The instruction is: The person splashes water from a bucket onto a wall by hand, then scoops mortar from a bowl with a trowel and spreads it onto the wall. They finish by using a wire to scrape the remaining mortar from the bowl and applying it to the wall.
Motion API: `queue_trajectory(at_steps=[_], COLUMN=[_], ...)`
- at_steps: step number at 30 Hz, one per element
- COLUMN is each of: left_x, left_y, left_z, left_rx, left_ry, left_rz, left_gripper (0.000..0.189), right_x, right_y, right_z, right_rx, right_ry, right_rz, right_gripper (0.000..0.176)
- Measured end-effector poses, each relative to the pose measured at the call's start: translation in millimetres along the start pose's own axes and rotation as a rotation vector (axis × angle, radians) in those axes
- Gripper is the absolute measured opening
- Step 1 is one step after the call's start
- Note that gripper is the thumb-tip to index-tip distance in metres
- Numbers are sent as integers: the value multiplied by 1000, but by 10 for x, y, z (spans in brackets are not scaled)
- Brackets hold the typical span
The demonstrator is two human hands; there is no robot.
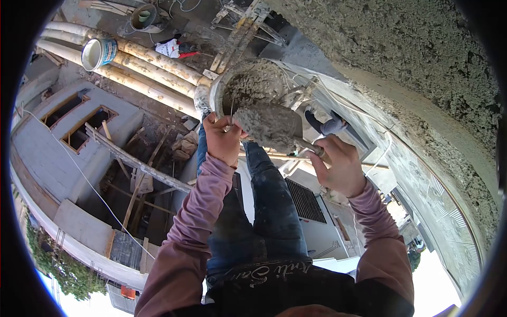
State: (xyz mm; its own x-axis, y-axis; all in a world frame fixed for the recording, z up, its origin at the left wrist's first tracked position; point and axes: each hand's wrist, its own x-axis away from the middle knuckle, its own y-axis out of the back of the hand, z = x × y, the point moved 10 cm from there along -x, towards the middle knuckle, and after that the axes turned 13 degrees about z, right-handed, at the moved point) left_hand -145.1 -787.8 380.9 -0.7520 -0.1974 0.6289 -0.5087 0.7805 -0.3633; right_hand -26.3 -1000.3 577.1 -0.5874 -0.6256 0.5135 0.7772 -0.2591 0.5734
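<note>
Wet grey mortar is heaped on a trowel, which lies over the near side of a round bucket. My right hand is wrapped round the trowel's handle, to the right of the blade. At the bucket's near left rim, my left hand is closed on what looks like its thin wire handle, close to the blade's left end. More mortar shows inside the bucket; the loaded blade hides part of it.
Rough wet plaster covers the wall at upper right. Wooden poles run at upper left, with a white pail on them. My legs stand high above a lower level. A person is partly visible below, beside the wall.
</note>
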Motion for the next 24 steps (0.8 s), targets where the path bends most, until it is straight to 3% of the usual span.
queue_trajectory(at_steps=[2, 4, 6, 8, 9, 11, 12, 14, 16, 17, 18, 21, 23, 24], left_x=[13, 52, 99, 178, 187, 196, 249, 359, 258, 263, 295, 364, 288, 286], left_y=[128, 185, 217, 260, 260, 365, 373, 312, 218, 172, 103, -94, -150, -171], left_z=[10, 55, 33, -39, -77, -148, -104, -112, -201, -242, -291, -522, -528, -616], left_rx=[11, 14, -27, -96, -73, -77, -63, -56, -45, -41, -44, -110, -342, -405], left_ry=[0, 83, 92, 68, 54, 64, 82, 117, 95, 103, 101, 84, 9, -14], left_rz=[-41, -51, -82, -132, -125, -124, -134, -130, -114, -102, -77, 6, 123, 130], left_gripper=[60, 59, 56, 54, 56, 57, 58, 58, 58, 62, 62, 61, 63, 54], right_x=[98, 14, -123, -358, -319, 455, 997, 1218, 839, 560, 297, -578, -1163, -1342], right_y=[285, 410, 278, 350, 821, 1319, 1337, 905, 557, 390, 119, -795, -1412, -1539], right_z=[341, 399, -59, -903, -1067, -659, -597, -247, -196, -133, -205, -753, -819, -633], right_rx=[-118, -239, -696, -908, -264, 85, -202, -258, 30, 108, 239, 361, 434, 389], right_ry=[123, 5, -138, -400, -330, -320, -426, -657, -557, -352, -303, -335, -65, -2], right_rz=[85, 527, 779, 653, 239, -323, -424, -264, -67, -95, -20, 73, 81, 148], right_gripper=[21, 19, 22, 26, 26, 25, 25, 17, 16, 19, 22, 26, 32, 31])
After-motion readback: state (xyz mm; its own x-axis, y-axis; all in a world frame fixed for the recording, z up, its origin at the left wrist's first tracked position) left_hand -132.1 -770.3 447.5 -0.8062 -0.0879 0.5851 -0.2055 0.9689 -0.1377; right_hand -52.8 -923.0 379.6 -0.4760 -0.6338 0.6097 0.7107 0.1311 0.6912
